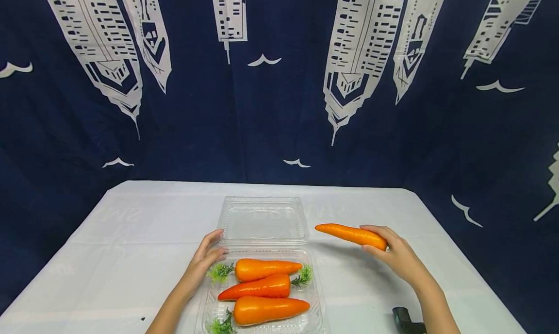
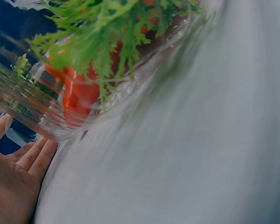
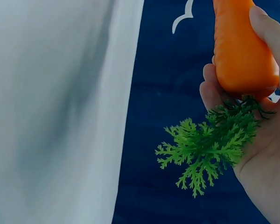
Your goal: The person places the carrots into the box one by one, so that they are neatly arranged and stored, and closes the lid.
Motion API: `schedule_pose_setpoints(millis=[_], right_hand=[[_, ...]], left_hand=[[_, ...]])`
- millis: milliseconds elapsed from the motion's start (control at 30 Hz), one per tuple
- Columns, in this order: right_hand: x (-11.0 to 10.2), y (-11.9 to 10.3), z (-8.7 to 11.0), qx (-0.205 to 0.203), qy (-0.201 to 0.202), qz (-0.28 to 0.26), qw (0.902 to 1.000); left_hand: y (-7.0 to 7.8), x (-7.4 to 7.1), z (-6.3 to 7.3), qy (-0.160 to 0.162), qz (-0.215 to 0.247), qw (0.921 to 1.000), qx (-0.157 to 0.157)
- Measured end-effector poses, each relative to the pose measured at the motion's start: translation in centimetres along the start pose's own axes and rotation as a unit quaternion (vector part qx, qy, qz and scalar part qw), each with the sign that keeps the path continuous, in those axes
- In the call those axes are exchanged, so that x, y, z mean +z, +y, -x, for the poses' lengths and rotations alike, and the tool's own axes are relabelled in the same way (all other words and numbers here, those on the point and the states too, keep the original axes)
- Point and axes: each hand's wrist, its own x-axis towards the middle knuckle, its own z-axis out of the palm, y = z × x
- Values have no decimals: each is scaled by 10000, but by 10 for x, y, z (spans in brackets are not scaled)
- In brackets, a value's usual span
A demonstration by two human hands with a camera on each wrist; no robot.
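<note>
My right hand [image 1: 399,256] grips an orange carrot [image 1: 349,233] by its thick end, held above the table with the tip pointing left. In the right wrist view its green leafy top [image 3: 210,144] hangs out beside the palm. My left hand [image 1: 204,263] has its fingers extended at the back left corner of a clear plastic clamshell box [image 1: 320,295]; the left wrist view shows its fingertips [image 2: 49,144] right at the box wall. Three carrots lie crosswise in the box: a back one [image 1: 266,270], a redder middle one [image 1: 257,288] and a front one [image 1: 271,310].
The clear lid [image 1: 264,222] lies folded back behind the box. A small black object [image 1: 406,320] sits near my right forearm. The white table [image 1: 144,256] meets a dark blue printed curtain [image 1: 262,110] at the back.
</note>
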Motion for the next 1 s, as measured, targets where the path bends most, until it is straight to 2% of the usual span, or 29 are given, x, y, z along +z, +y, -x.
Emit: schedule_pose_setpoints(millis=[467,1000], right_hand=[[-8,-22,4,-306,171,128,9993],[-15,-55,14,-607,19,-15,9982]], left_hand=[[-2,0,0,-19,29,10000,-48],[0,-1,0,-48,-12,10000,-11]])
